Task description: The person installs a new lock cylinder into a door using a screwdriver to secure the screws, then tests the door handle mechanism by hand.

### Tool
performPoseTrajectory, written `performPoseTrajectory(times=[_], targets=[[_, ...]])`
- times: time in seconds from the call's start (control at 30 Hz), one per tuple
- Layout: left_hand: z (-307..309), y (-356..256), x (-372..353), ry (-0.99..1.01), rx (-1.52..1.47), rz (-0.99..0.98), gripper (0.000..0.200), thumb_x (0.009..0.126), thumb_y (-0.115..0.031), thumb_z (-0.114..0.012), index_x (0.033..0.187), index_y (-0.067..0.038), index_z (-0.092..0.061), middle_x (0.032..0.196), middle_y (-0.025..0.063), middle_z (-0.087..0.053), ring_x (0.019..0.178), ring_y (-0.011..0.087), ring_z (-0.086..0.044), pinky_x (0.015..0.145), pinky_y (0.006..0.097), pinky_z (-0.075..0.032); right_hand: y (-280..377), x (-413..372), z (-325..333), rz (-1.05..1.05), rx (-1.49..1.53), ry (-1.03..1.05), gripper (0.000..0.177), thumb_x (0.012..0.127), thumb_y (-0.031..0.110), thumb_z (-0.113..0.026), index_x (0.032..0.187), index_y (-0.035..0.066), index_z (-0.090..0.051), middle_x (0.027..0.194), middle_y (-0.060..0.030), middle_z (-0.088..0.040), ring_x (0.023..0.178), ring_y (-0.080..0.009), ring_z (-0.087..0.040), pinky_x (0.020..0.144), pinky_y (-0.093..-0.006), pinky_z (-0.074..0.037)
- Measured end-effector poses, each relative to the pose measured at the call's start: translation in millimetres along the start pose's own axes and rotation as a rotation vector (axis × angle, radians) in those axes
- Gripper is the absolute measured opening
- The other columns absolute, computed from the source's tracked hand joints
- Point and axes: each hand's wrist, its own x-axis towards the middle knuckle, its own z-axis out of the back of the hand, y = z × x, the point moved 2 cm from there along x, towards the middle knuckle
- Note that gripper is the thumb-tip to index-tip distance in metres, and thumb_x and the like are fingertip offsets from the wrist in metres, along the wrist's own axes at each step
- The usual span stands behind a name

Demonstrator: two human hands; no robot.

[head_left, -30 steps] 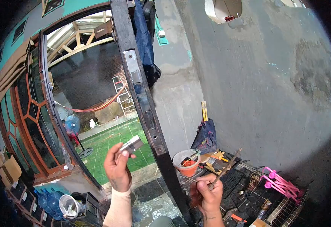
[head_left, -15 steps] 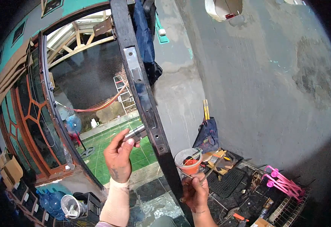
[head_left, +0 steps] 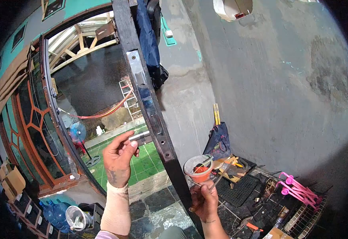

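Observation:
My left hand (head_left: 117, 159) holds a short silver lock cylinder (head_left: 141, 138) by its end, pressed up against the edge of the dark wooden door (head_left: 158, 127), just below the long metal lock plate (head_left: 142, 85). My right hand (head_left: 204, 201) is lower, on the other side of the door edge, gripping a thin rod-like tool (head_left: 217, 181) that points up and to the right. A cream sleeve covers my left forearm.
An orange tub (head_left: 197, 169) with small parts stands by the grey wall, next to tools on a black mat (head_left: 239, 189), a pink plastic item (head_left: 297, 190) and a wire rack. Water bottles (head_left: 54, 213) and boxes lie lower left; a fan stands outside.
My left hand has lifted the cylinder up and right until it meets the door edge. My right hand has dropped lower with the tool.

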Motion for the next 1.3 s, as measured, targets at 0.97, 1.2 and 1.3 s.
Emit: performPoseTrajectory(times=[0.97, 1.2, 1.3], targets=[[-17, 8, 9, 0.071, -0.149, 0.051, 0.028, 0.091, 0.001, -0.067, 0.118, 0.007, -0.062, 0.095, 0.0108, -0.069, 0.082, 0.0169, -0.068, 0.078, 0.0301, -0.055, 45, 76, -117, 0.182, 0.044, 0.298, 0.015, 0.1, 0.018, -0.061, 0.107, 0.006, -0.058, 0.089, -0.0153, -0.067, 0.057, -0.0132, -0.057, 0.05, -0.0243, -0.047], [-13, 13, 11, 0.103, -0.147, 0.048, 0.029, 0.091, 0.0, -0.068, 0.119, 0.006, -0.063, 0.093, 0.0103, -0.069, 0.08, 0.0166, -0.068, 0.076, 0.0294, -0.055, 41, 75, -114, 0.181, 0.066, 0.278, 0.019, 0.099, 0.017, -0.064, 0.108, 0.003, -0.057, 0.088, -0.0157, -0.069, 0.059, -0.0128, -0.06, 0.049, -0.0224, -0.047], [-10, 12, 12, 0.114, -0.129, 0.053, 0.029, 0.091, 0.001, -0.068, 0.119, 0.006, -0.063, 0.092, 0.0099, -0.069, 0.079, 0.0167, -0.067, 0.074, 0.0293, -0.056, 39, 74, -116, 0.183, 0.055, 0.263, 0.02, 0.098, 0.019, -0.065, 0.108, 0.003, -0.057, 0.088, -0.0152, -0.069, 0.06, -0.013, -0.061, 0.05, -0.0226, -0.048]])
